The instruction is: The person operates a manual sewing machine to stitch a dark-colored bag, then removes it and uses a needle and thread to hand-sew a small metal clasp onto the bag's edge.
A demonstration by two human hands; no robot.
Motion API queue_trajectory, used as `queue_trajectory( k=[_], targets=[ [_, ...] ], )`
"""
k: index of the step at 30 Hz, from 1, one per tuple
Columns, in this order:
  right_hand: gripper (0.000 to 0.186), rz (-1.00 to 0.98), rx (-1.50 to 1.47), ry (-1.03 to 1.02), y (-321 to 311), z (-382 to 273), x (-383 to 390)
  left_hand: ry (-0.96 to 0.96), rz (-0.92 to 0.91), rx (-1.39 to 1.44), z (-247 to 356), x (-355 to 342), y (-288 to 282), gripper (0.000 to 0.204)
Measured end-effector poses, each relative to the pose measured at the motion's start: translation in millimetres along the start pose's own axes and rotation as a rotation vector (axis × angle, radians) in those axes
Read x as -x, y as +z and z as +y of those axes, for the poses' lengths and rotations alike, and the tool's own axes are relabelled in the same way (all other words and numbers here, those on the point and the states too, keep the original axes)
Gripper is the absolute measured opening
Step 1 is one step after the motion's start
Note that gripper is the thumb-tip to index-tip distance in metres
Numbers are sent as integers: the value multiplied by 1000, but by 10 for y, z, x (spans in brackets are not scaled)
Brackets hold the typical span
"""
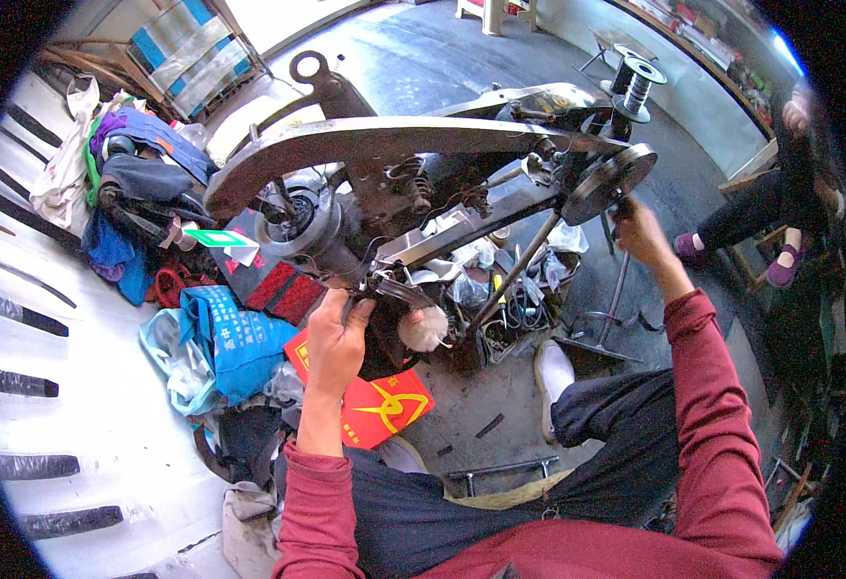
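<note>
Seated at a cobbler's stitcher. Left hand grips dark work under the machine's head, fingers curled; what the piece is, hard to tell. Right hand closed on the crank below the handwheel. Thread spool on top. Bags and clothes piled on the floor left.

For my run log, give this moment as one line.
left hand: at work under machine head | right hand: grip on handwheel crank | thread spool: on top
</note>
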State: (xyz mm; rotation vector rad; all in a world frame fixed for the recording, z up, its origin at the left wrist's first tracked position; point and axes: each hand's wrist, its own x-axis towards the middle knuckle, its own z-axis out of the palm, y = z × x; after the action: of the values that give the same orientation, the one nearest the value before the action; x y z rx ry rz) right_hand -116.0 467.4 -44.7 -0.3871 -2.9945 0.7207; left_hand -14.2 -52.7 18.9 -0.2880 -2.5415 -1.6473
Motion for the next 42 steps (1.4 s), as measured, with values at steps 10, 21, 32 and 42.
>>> queue_trajectory(
  k=[10, 21, 32, 42],
  targets=[
    [26, -15, -260, -194, -599, -1221, 641, 12, -1, -43, -18, -6, 12, 37],
    [28, 167, 209, 0, -381, -89, 11, 15, 13, -18, -3, 18, 5, 39],
    [43, -310, -370, -80, 167, -704, 516, 30, 239, 200, 13, 54, 6, 41],
    [45, -310, -309, -57, 177, -684, 483, 296, 357, -12, 265, 209, 45, 27]
  ],
)
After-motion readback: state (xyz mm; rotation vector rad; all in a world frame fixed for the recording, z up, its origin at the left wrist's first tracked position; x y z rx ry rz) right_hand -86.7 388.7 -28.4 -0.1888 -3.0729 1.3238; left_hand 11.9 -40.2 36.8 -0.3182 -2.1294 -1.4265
